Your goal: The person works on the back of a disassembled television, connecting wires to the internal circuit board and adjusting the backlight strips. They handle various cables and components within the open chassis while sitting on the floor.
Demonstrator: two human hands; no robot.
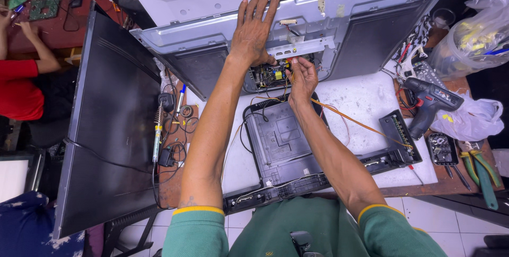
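Left hand (254, 29) flat and open on our TV chassis (212, 39), right hand (301, 76) pinching orange wire (360, 124) at exposed board (268, 75) upper centre; cover (286, 140) off, wiring unfinished.

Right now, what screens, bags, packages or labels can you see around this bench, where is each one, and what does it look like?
Large flat screen panel: leaning at the left, dark, glossy, rectangular.
Opened screen chassis: at the top, grey metal back, under the left hand.
Clear plastic bag: upper right, bulging with yellow and white parts.
White plastic bag: right, crumpled beside the drill.
Small white sticker: on the chassis.

Opened grey television chassis (339, 13), green circuit board (268, 75) exposed
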